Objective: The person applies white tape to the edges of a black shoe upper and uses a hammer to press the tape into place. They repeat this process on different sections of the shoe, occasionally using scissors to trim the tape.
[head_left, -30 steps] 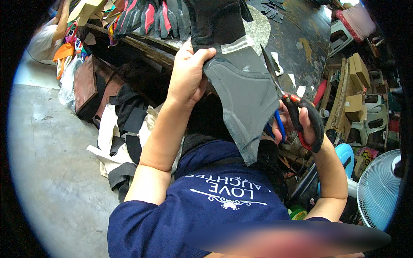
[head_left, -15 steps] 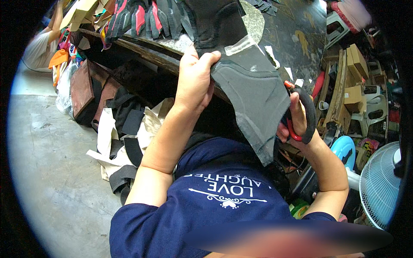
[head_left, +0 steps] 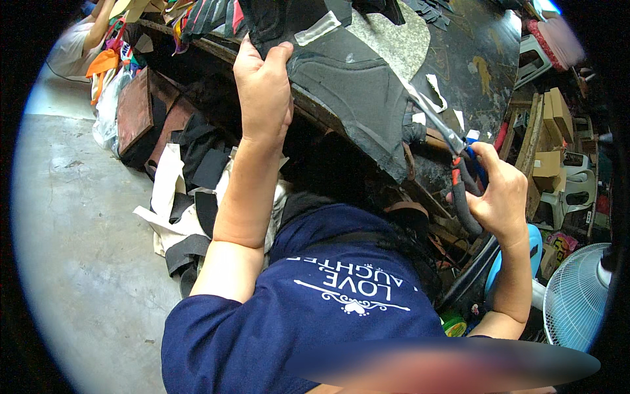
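Note:
My left hand point(head_left: 266, 88) grips the upper left part of a dark grey sheet point(head_left: 354, 98), thumb on top. The sheet has a raised curved outline and hangs over the table's front edge, its lower corner pointing down toward my lap. In my right hand point(head_left: 500, 194) is a pair of scissors point(head_left: 458, 167) with thick dark handles and red and blue parts. Their blades point up and left, close to the sheet's right edge. A pale strip point(head_left: 318, 27) lies across the sheet's far part, and a white scrap point(head_left: 434, 95) is near the blades.
Beyond the sheet, a speckled pale slab point(head_left: 394, 43) lies on the dark worktable point(head_left: 472, 49). Black-and-red pieces point(head_left: 213, 20) are bunched at far left. Fabric scraps point(head_left: 174, 223) are heaped below left. A fan point(head_left: 577, 295) stands at right. Another person's arm point(head_left: 95, 29) shows at far left.
My left hand has moved left and up with the sheet. My right hand has swung out to the right, and the scissor blades now show, aimed up toward the table.

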Action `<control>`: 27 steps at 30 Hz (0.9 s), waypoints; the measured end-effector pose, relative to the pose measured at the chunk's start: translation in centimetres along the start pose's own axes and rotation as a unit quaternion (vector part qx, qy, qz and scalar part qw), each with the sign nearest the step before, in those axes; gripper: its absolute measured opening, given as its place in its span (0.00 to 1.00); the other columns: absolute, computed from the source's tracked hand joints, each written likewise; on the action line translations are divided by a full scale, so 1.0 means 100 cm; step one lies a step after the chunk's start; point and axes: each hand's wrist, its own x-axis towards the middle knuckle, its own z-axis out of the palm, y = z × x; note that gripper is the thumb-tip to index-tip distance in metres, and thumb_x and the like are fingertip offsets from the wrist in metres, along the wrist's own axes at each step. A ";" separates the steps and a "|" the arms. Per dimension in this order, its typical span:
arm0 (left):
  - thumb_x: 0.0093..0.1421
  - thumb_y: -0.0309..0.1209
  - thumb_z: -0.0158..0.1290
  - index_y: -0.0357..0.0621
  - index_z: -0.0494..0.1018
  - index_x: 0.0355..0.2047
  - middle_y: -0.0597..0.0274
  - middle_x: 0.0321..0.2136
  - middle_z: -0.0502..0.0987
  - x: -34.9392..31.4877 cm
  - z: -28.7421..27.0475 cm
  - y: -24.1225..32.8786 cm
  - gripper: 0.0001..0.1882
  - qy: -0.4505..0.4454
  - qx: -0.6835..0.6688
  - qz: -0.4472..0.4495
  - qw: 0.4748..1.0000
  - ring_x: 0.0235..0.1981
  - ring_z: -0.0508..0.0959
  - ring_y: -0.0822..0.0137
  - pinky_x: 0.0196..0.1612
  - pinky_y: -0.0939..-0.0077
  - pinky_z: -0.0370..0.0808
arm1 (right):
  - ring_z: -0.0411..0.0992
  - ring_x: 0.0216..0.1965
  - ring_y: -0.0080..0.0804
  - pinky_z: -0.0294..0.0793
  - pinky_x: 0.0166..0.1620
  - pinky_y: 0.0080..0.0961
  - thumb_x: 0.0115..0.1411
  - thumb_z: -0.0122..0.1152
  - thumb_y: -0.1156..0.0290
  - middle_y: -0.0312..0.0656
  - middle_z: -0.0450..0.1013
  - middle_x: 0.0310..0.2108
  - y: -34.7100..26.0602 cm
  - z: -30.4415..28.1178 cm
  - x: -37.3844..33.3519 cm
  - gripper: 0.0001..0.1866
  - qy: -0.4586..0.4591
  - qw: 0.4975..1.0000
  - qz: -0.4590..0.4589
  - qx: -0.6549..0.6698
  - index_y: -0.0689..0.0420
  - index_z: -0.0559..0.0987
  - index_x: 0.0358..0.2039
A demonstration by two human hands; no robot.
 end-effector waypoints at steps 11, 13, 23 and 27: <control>0.59 0.16 0.47 0.34 0.71 0.47 0.57 0.39 0.79 -0.007 0.002 0.011 0.15 -0.007 -0.036 0.032 0.999 0.36 0.80 0.69 0.42 0.76 0.77 | 0.73 0.28 0.42 0.70 0.34 0.36 0.37 0.75 0.52 0.42 0.71 0.25 -0.013 0.000 0.009 0.40 0.091 0.988 -0.066 -0.105 0.53 0.72 0.51; 0.59 0.16 0.47 0.34 0.71 0.46 0.57 0.39 0.79 -0.009 0.002 0.012 0.14 -0.008 -0.034 0.011 0.999 0.36 0.80 0.68 0.42 0.75 0.77 | 0.73 0.27 0.42 0.71 0.33 0.36 0.38 0.74 0.51 0.42 0.71 0.24 -0.012 0.002 0.009 0.39 0.101 0.987 -0.071 -0.107 0.53 0.73 0.50; 0.58 0.17 0.50 0.35 0.68 0.47 0.53 0.40 0.79 -0.011 0.000 -0.004 0.16 -0.009 -0.105 0.049 0.993 0.37 0.81 0.62 0.42 0.70 0.79 | 0.66 0.20 0.12 0.65 0.23 0.16 0.51 0.69 0.72 0.28 0.67 0.21 -0.009 0.013 0.010 0.23 -0.085 0.931 0.085 0.345 0.61 0.74 0.47; 0.59 0.16 0.48 0.37 0.68 0.50 0.56 0.44 0.77 -0.012 -0.005 -0.005 0.17 -0.021 -0.094 0.072 0.993 0.43 0.78 0.66 0.49 0.71 0.75 | 0.64 0.17 0.14 0.60 0.20 0.15 0.46 0.72 0.68 0.29 0.67 0.19 -0.020 0.012 0.008 0.26 -0.159 0.881 0.128 0.426 0.60 0.73 0.45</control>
